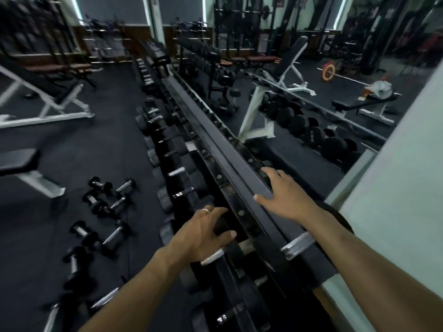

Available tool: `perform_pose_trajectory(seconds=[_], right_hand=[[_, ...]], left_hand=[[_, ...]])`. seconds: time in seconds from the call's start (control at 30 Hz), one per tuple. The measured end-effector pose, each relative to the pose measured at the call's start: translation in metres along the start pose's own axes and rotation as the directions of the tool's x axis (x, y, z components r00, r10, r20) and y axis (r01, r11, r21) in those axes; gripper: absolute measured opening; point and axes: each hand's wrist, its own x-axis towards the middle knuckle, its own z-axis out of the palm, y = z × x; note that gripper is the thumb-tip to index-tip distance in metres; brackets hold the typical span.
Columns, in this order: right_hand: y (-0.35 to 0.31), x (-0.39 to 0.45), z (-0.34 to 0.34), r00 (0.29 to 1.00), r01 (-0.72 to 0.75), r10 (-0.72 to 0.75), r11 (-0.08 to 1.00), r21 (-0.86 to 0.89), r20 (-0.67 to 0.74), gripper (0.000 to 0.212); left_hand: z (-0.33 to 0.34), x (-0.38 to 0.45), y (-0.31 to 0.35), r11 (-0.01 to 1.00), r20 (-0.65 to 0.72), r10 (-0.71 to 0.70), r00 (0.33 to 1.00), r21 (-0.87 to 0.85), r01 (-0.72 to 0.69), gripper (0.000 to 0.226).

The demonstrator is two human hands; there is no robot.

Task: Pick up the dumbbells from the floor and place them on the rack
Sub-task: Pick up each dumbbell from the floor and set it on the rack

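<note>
Fingers (pixel 215 213) of the left hand (pixel 203 232) are spread and slightly bent, lying over a dark dumbbell head on the rack (pixel 230 164); whether they grip it or merely rest on it cannot be told, as the picture is blurred. A thin ring (pixel 205 210) sits on one finger of that hand. Fingers of the right hand (pixel 281 196) are extended and rest flat on the top rail of the rack, the thumb pointing left along the rail; nothing is held.

Rack condition: a long black frame running away from the camera along a mirrored wall (pixel 335 97), with racked dumbbells (pixel 177 173) lining its lower tier, chrome handles showing between black heads.

Floor condition: loose dumbbells (pixel 105 202) with chrome handles and black ends lie scattered on the dark rubber floor (pixel 72 144) to the left of the rack, well apart from both hands. Several lie close together, some touching; their exact count cannot be told.

Surroundings: a white-framed bench (pixel 48 101) stands at far left, and a second flat bench (pixel 21 164) stands nearer, just beyond the loose dumbbells. A barbell with a coloured plate (pixel 328 72) shows in the mirror.
</note>
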Motion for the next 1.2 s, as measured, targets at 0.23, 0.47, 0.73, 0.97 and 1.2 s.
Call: perform_pose_trajectory(seconds=[0.23,0.47,0.73,0.97,1.2], right_hand=[[-0.188,0.033,0.025,0.938,0.331,-0.318,0.940,-0.080,0.136,0.077],[-0.379,0.047,0.083,0.848,0.497,-0.462,0.864,-0.082,0.261,0.077],[-0.521,0.071,0.182,0.755,0.599,-0.535,0.797,-0.069,0.379,0.072],[-0.586,0.146,0.310,0.660,0.611,-0.511,0.791,0.001,0.551,0.073],[-0.623,0.230,0.482,0.546,0.600,-0.476,0.797,0.076,0.689,0.072]], left_hand=[[-0.108,-0.107,-0.102,0.970,-0.147,-0.209,0.967,0.092,0.224,0.067],[-0.184,-0.234,-0.228,0.912,-0.204,-0.377,0.904,0.090,0.401,0.073],[-0.215,-0.325,-0.349,0.823,-0.170,-0.554,0.815,0.040,0.567,0.064],[-0.196,-0.337,-0.474,0.716,-0.067,-0.698,0.713,-0.059,0.696,0.063],[-0.130,-0.329,-0.618,0.561,0.085,-0.813,0.576,-0.151,0.814,0.062]])
